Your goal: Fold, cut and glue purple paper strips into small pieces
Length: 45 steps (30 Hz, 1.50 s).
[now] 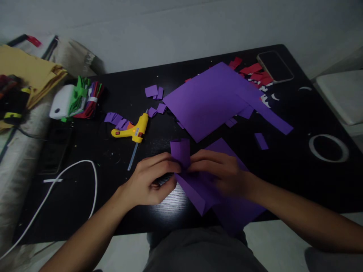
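Observation:
My left hand and my right hand meet near the front of a black table. Both pinch a small curled piece of purple paper that stands up between their fingertips. Under my right hand lies a folded purple sheet that hangs over the table's front edge. A larger purple sheet lies flat behind it. A yellow glue gun rests on its side to the left, a clear glue stick poking out toward my left hand.
Small purple scraps and a row of them lie near the glue gun. Red scraps and a phone sit at the back right. A white cable, a tape ring and coloured paper rolls are around.

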Motion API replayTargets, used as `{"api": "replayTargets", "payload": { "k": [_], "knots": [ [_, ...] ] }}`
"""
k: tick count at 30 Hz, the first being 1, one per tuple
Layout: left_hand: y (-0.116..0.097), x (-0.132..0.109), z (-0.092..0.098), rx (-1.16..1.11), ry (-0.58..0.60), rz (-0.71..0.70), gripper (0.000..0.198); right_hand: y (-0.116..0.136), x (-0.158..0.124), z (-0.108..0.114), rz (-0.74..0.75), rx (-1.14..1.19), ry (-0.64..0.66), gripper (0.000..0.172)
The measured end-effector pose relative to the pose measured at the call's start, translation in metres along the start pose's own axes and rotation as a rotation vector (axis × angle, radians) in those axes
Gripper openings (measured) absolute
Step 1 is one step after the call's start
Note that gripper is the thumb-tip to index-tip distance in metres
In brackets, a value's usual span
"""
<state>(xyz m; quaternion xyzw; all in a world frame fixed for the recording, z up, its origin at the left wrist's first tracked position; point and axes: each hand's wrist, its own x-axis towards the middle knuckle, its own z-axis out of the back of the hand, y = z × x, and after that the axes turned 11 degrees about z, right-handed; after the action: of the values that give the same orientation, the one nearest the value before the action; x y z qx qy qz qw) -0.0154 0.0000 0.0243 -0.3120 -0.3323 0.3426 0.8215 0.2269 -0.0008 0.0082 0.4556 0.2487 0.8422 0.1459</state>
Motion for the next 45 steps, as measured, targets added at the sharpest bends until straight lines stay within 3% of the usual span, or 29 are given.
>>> {"api": "replayTargets", "payload": {
  "k": [5,16,38,41,45],
  "knots": [
    [0.0011,0.0003,0.0003,-0.033,0.034,0.03,0.032,-0.0018,-0.001,-0.0004,-0.003,-0.017,-0.004,0.014],
    [0.0037,0.0008,0.0,0.03,0.024,0.05,0.012,-0.004,0.0009,-0.0022,-0.07,-0.018,-0.034,0.011],
    [0.0039,-0.0023,-0.0018,-0.002,0.001,0.107,0.019,-0.0074,0.0003,-0.0024,-0.075,-0.005,-0.031,0.011],
    [0.004,-0.0015,-0.0015,0.016,-0.001,0.078,0.02,-0.0072,-0.0015,-0.0045,-0.153,0.034,-0.053,0.02],
    [0.0045,-0.0004,-0.0014,0.095,0.004,0.03,0.018,-0.007,-0.0029,-0.0038,-0.466,0.293,-0.159,0.037]
  ]
}}
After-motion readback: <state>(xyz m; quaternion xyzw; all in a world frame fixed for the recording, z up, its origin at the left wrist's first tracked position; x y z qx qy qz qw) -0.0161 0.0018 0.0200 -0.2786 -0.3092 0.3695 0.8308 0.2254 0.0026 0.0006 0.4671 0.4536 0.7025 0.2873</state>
